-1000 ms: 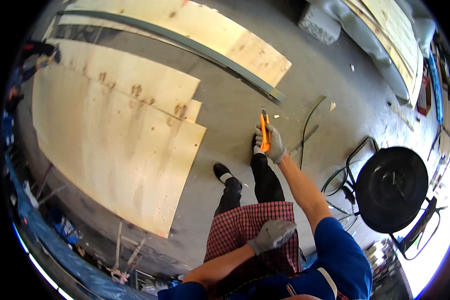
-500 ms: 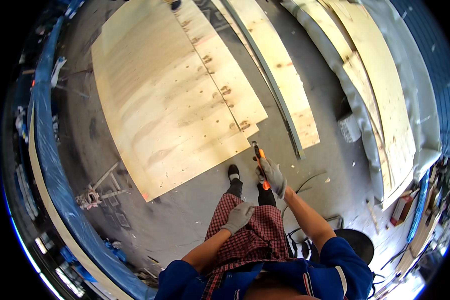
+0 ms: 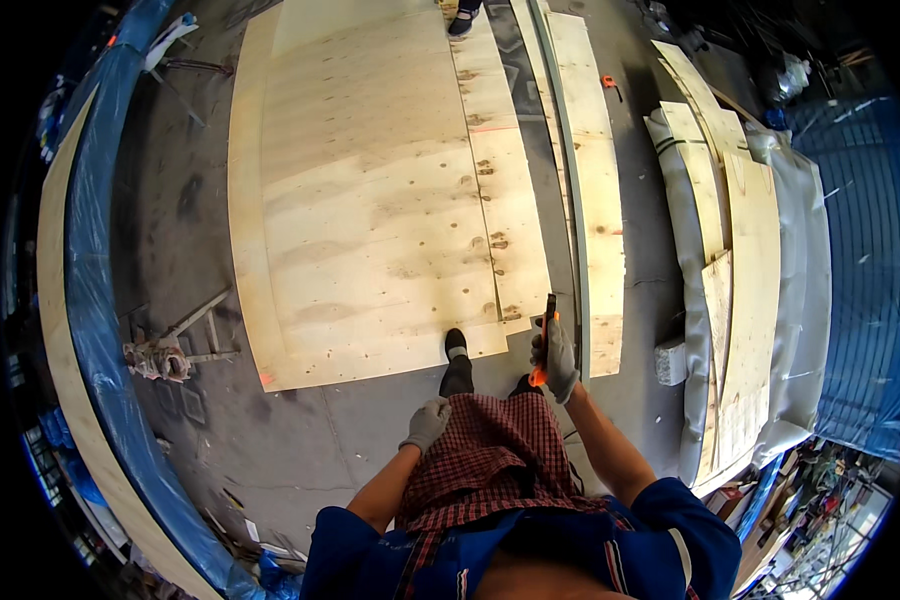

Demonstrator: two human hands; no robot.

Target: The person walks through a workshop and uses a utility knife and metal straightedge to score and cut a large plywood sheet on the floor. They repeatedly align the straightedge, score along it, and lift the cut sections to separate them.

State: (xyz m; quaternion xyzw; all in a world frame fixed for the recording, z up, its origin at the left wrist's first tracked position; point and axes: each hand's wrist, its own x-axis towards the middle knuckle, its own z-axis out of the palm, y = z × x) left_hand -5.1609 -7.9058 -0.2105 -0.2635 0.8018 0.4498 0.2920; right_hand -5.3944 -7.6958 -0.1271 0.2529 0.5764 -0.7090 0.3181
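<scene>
My right hand (image 3: 562,365), in a grey work glove, grips a slim orange-and-black hand tool (image 3: 547,325) held upright. Its exact kind is hard to make out. Beneath the tool's tip lie the near corner of a large plywood sheet (image 3: 370,230) and, to the right, a long grey metal bar (image 3: 576,200). My left hand (image 3: 428,424), gloved too, hangs beside the red checked apron (image 3: 490,440) with its fingers curled in; nothing shows in it. My left shoe (image 3: 455,340) is at the sheet's near edge.
Another person's shoe (image 3: 461,22) stands on the plywood at the far end. A narrow board (image 3: 600,200) lies right of the bar, with an orange tape measure (image 3: 610,82) near it. Stacked boards (image 3: 750,300) rest on grey sheeting farther right. A wooden trestle (image 3: 195,335) stands left.
My view has turned and I have moved closer to the plywood, my left shoe reaching its edge. My left hand has shifted left to the apron's side; my right still holds the tool.
</scene>
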